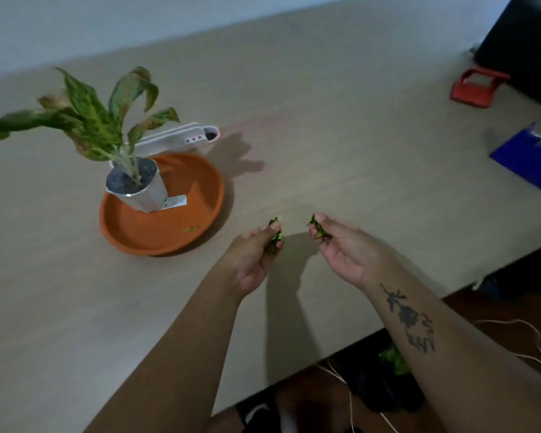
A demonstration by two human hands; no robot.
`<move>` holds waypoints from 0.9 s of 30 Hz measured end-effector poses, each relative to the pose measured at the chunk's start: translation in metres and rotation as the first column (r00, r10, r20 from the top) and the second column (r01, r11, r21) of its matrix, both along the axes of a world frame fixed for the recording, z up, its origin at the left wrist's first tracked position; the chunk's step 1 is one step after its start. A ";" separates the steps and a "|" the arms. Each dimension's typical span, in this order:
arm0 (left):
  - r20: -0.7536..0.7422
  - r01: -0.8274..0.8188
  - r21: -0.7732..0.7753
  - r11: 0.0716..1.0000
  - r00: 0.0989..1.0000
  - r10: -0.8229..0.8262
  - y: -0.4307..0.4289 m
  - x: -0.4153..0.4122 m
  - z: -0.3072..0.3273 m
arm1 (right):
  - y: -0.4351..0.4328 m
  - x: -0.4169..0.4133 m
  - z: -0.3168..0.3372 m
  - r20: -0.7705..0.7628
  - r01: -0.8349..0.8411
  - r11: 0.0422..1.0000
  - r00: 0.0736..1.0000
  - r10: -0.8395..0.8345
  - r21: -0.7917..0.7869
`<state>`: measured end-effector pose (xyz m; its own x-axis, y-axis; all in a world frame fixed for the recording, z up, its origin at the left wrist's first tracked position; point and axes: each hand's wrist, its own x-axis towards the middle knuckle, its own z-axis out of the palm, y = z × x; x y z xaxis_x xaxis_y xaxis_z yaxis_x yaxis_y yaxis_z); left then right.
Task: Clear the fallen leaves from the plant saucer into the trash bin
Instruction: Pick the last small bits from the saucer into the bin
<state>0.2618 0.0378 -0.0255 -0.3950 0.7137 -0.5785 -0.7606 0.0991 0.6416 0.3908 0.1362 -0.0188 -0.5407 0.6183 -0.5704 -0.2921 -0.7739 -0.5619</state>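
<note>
Outstretched, the left hand (256,254) curls its fingers round leaves (275,240). The right hand (341,248) pinches a leaf (317,228) at its fingertips.

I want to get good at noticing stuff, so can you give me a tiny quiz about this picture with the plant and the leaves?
1. What stands in the orange saucer?
2. True or false: the saucer holds no leaves at all.
3. Which hands grip leaf pieces? A) left only B) right only C) both

Key:
1. The white plant pot.
2. False: a small leaf scrap lies near the front rim.
3. C: the left hand and the right hand each pinch some.
</note>
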 end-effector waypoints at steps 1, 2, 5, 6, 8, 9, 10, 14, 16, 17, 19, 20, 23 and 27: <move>0.004 0.029 -0.003 1.000 1.000 -0.029 0.004 0.019 -0.001 | 0.002 0.021 -0.001 0.008 0.026 1.000 1.000 -0.026 -0.002; 0.010 0.062 -0.006 0.998 0.998 -0.062 0.009 0.039 -0.002 | 0.003 0.043 -0.002 0.011 0.047 0.999 0.999 -0.047 -0.007; 0.038 0.190 -0.029 0.981 0.981 -0.189 0.022 0.123 -0.004 | 0.006 0.131 -0.008 0.006 0.138 0.990 0.990 -0.138 -0.011; 0.051 0.237 -0.028 0.971 0.970 -0.236 0.027 0.157 -0.005 | 0.007 0.165 -0.012 0.008 0.179 0.984 0.984 -0.179 -0.013; 0.073 0.311 -0.004 0.950 0.948 -0.310 0.038 0.209 -0.006 | 0.008 0.222 -0.021 0.015 0.251 0.968 0.968 -0.251 -0.025; 0.074 0.345 0.003 0.939 0.936 -0.344 0.043 0.229 -0.007 | 0.008 0.243 -0.025 0.024 0.282 0.959 0.959 -0.281 -0.033; 0.070 0.384 -0.002 0.923 0.921 -0.383 0.047 0.250 -0.010 | 0.008 0.265 -0.029 0.034 0.318 0.947 0.948 -0.316 -0.043; 0.086 0.507 -0.093 0.857 0.862 -0.500 0.060 0.316 -0.039 | 0.004 0.344 -0.058 0.087 0.456 0.886 0.889 -0.449 -0.090; 0.068 0.552 -0.174 0.816 0.833 -0.549 0.066 0.341 -0.065 | 0.002 0.372 -0.083 0.135 0.476 0.871 0.877 -0.461 -0.123; 0.048 0.570 -0.215 0.793 0.817 -0.574 0.069 0.351 -0.079 | 0.002 0.382 -0.098 0.167 0.495 0.858 0.865 -0.473 -0.136; 0.010 0.599 -0.272 0.753 0.784 -0.620 0.074 0.364 -0.112 | 0.003 0.397 -0.131 0.236 0.533 0.831 0.838 -0.492 -0.161; -0.007 0.616 -0.291 0.732 0.764 -0.645 0.076 0.371 -0.133 | 0.004 0.403 -0.151 0.273 0.544 0.824 0.826 -0.493 -0.160; -0.069 0.630 -0.388 0.673 0.708 -0.703 0.077 0.390 -0.214 | 0.001 0.417 -0.223 0.353 0.577 0.814 0.777 -0.522 -0.068; -0.102 0.635 -0.506 0.583 0.628 -0.772 0.077 0.403 -0.312 | -0.009 0.427 -0.318 0.417 0.544 0.839 0.762 -0.496 0.005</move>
<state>0.6649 0.1145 -0.3377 -0.0554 0.5748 -0.8164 -0.1256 0.8072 0.5768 0.8178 0.1269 -0.3364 0.1253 0.6598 -0.7409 -0.4458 -0.6297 -0.6362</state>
